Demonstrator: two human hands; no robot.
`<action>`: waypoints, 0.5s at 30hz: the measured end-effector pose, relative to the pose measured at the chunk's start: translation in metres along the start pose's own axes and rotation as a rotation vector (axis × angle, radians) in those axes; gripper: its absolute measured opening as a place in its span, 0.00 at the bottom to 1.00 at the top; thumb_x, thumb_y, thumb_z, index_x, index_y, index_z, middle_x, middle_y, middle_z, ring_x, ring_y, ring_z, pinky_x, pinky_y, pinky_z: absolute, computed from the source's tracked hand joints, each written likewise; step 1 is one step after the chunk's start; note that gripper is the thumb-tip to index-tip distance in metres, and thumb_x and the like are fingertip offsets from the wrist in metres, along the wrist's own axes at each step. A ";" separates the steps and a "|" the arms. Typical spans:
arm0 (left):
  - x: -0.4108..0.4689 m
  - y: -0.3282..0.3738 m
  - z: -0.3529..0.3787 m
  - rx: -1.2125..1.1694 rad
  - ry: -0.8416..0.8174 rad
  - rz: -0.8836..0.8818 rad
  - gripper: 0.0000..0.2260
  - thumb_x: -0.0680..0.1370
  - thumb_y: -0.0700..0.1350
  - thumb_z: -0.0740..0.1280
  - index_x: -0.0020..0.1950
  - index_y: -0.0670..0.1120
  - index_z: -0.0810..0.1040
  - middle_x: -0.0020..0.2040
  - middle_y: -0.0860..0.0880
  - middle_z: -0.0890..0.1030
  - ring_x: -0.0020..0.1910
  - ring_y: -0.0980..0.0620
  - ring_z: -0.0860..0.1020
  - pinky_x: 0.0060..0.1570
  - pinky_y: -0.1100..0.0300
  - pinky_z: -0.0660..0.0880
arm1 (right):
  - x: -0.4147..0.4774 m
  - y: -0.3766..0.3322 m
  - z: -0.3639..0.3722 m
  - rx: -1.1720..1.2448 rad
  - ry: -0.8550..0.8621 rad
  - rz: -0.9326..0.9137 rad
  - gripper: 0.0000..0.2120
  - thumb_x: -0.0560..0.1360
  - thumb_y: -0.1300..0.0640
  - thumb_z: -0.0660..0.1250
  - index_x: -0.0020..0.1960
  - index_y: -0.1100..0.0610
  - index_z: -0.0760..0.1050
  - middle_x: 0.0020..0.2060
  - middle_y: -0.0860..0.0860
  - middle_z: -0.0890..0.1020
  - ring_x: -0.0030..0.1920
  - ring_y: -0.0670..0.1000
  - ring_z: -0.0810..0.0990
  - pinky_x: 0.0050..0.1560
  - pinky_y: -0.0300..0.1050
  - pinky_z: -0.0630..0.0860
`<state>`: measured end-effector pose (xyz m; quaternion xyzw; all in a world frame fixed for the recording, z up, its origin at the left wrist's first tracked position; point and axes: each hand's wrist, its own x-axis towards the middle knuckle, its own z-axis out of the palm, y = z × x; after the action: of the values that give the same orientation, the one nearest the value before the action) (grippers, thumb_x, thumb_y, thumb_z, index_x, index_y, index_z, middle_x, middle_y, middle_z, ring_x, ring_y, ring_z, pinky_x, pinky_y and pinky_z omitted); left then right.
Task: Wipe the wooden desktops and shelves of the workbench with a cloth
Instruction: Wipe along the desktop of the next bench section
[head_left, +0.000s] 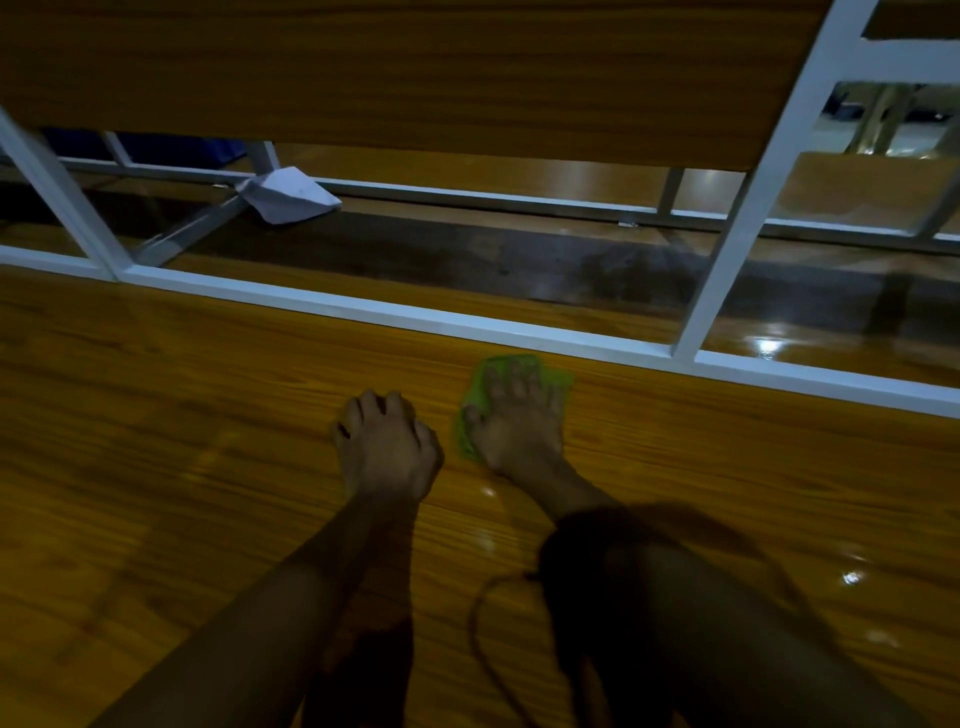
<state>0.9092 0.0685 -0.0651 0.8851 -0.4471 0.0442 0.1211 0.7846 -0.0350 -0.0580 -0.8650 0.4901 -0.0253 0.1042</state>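
A green cloth (480, 387) lies flat on the glossy wooden desktop (156, 441), close to the white metal rail at the desk's far edge. My right hand (519, 421) presses down on the cloth with fingers spread over it. My left hand (387, 447) rests on the bare wood just to the left of the cloth, fingers curled under, holding nothing. A wooden shelf board (415, 67) hangs above the desk at the top of the view.
A white metal rail (415, 317) and slanted white frame posts (753, 208) border the desk's far side. Beyond it lies a second wooden desktop with a crumpled white paper (288, 195). A dark cord (483, 613) loops near my right forearm.
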 end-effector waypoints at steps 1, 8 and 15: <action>0.000 -0.001 0.001 -0.002 -0.020 -0.019 0.21 0.79 0.56 0.52 0.64 0.43 0.69 0.64 0.39 0.70 0.66 0.38 0.66 0.64 0.37 0.65 | -0.004 0.015 -0.001 0.011 0.028 0.114 0.32 0.82 0.38 0.45 0.82 0.51 0.48 0.82 0.55 0.48 0.81 0.59 0.42 0.76 0.64 0.39; 0.004 0.001 0.003 0.010 -0.126 -0.055 0.26 0.80 0.58 0.49 0.73 0.44 0.62 0.76 0.39 0.61 0.76 0.38 0.55 0.70 0.30 0.52 | -0.004 0.040 -0.006 0.001 0.084 0.449 0.34 0.82 0.38 0.42 0.82 0.54 0.43 0.81 0.59 0.45 0.80 0.62 0.41 0.76 0.68 0.39; 0.016 -0.002 0.004 -0.083 -0.132 -0.091 0.24 0.81 0.54 0.53 0.74 0.46 0.62 0.78 0.43 0.58 0.78 0.41 0.51 0.73 0.35 0.47 | 0.031 -0.056 0.008 -0.055 -0.024 -0.062 0.31 0.83 0.39 0.44 0.82 0.49 0.43 0.82 0.54 0.44 0.81 0.57 0.39 0.77 0.63 0.38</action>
<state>0.9204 0.0562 -0.0660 0.8997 -0.4149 -0.0381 0.1300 0.8496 -0.0323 -0.0564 -0.8826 0.4624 -0.0043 0.0853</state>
